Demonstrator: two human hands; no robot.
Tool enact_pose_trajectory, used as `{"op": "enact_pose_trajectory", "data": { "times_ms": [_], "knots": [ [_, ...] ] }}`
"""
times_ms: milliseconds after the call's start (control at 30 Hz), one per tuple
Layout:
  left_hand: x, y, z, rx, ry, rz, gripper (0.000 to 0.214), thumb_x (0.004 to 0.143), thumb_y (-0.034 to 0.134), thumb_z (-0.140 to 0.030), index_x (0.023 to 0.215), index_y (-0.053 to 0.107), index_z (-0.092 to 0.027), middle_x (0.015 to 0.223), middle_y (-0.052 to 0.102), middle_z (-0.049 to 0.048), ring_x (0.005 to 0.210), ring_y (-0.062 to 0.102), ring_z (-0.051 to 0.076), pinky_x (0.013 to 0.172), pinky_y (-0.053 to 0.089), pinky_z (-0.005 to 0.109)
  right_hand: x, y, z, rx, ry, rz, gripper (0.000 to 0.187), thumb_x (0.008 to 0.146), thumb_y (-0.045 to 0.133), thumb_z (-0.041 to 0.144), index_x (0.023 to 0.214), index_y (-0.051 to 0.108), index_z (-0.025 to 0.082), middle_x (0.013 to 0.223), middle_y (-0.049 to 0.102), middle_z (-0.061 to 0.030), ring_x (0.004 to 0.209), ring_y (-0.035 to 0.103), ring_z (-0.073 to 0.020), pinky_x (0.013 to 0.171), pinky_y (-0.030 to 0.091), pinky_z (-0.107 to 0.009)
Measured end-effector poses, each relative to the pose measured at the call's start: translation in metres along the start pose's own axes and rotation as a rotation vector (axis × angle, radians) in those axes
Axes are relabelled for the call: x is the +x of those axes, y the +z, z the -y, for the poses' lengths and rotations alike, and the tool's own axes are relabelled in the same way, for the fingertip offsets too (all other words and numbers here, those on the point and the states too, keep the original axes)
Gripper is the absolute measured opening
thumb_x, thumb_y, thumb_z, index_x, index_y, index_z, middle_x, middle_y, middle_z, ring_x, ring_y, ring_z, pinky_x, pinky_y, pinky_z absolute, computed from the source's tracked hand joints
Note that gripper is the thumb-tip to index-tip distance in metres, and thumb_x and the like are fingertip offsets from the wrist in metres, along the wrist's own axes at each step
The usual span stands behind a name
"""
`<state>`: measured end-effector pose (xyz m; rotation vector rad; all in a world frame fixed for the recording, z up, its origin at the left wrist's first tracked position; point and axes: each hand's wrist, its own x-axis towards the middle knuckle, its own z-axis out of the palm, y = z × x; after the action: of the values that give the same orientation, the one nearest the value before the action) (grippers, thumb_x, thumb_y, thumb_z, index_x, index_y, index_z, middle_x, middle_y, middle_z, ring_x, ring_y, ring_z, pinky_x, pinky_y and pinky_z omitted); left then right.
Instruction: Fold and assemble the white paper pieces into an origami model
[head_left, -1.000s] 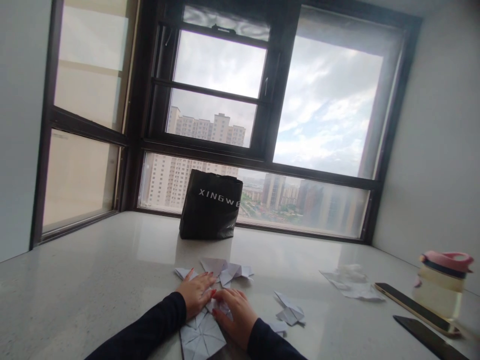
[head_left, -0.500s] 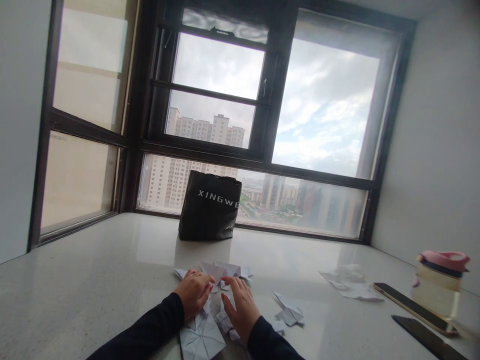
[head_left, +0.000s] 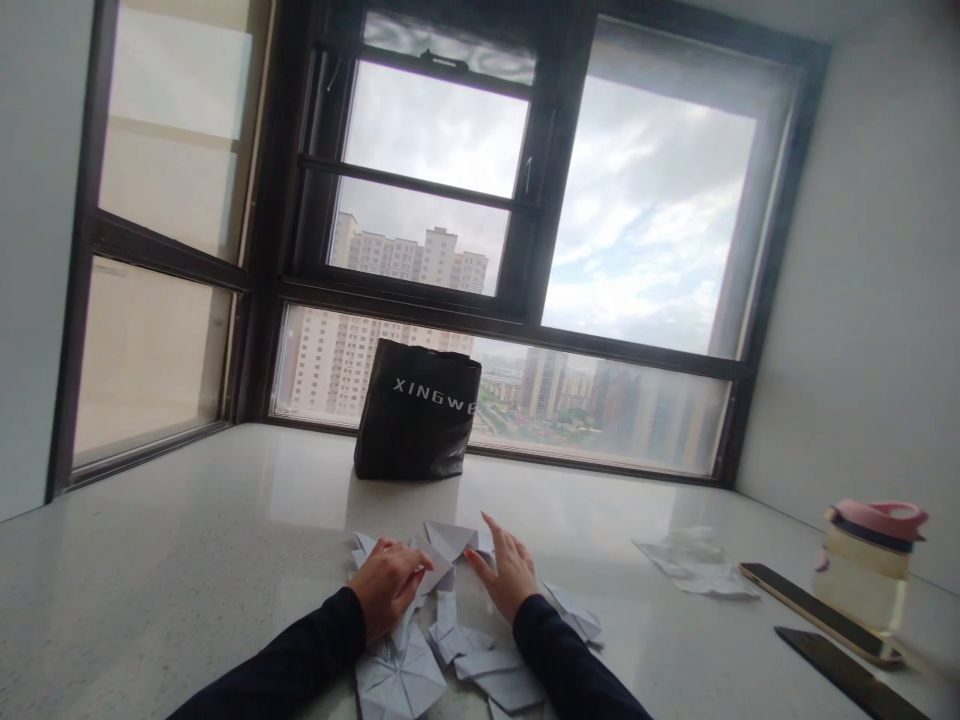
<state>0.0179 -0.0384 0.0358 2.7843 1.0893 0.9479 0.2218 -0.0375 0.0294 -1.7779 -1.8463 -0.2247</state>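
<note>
Several white papers (head_left: 401,678) (creased, angular), glossy speckled counter (head_left: 187,570).

Nearest folded papers (head_left: 401,677) and dark sleeves (head_left: 296,648) partly beyond the bottom edge.

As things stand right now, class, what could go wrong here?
The left hand is close among folded papers, so it might crease one. The right sleeve passes close by others and could drag them. The bottle stands beside the gold-edged phone; if knocked, it might topple onto it.
</note>
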Motion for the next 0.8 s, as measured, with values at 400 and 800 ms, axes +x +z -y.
{"op": "enact_pose_trajectory", "data": {
  "times_ms": [400, 800],
  "knots": [
    [-0.001, 0.004, 0.010, 0.198, -0.152, -0.173, 0.030, 0.071, 0.040, -0.018, 0.098, 0.053, -0.020, 0.110, 0.051, 0.0064, 0.107, 0.038, 0.025, 0.087, 0.028, 0.041, -0.003, 0.010, 0.020, 0.027, -0.143, 0.205, 0.029, 0.074, 0.045, 0.043, 0.100, 0.053, 0.033, 0.105, 0.053, -0.0042, 0.101, 0.043, -0.0265, 0.086, 0.015, -0.055],
    [-0.005, 0.010, 0.013, 0.221, -0.261, 0.033, 0.037, 0.078, 0.036, -0.033, 0.113, 0.044, -0.024, 0.122, 0.042, 0.0071, 0.112, 0.034, 0.025, 0.090, 0.021, 0.049, 0.010, 0.008, -0.001, -0.046, 0.174, -0.070, 0.044, 0.077, 0.037, 0.044, 0.111, 0.043, 0.017, 0.113, 0.046, -0.0133, 0.106, 0.038, -0.0270, 0.081, 0.028, -0.043]
  ]
}}
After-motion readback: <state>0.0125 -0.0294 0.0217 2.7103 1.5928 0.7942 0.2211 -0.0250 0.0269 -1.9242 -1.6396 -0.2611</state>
